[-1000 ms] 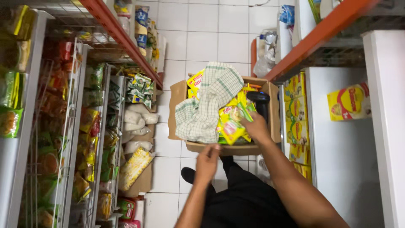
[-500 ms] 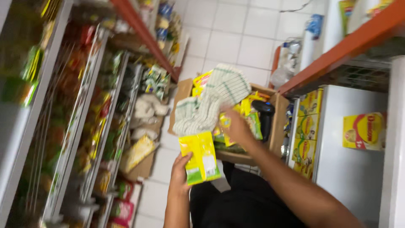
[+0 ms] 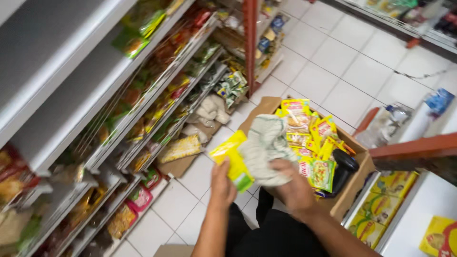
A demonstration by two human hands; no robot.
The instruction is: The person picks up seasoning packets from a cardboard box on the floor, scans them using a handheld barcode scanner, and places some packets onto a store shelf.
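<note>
Head view: my left hand has its fingers clamped on a yellow packet beside the cardboard box, my right hand grips the checked cloth over it, and I judge shelving the packet needs a reach left to the shelves.

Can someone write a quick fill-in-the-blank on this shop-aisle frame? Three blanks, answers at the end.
1. The left hand holds up a packet coloured mostly ____.
2. The right hand grips a pale checked ____ over the carton.
3. The yellow packets sit in an open ____ box on the tiled floor.

Missing words: yellow; cloth; cardboard
</note>
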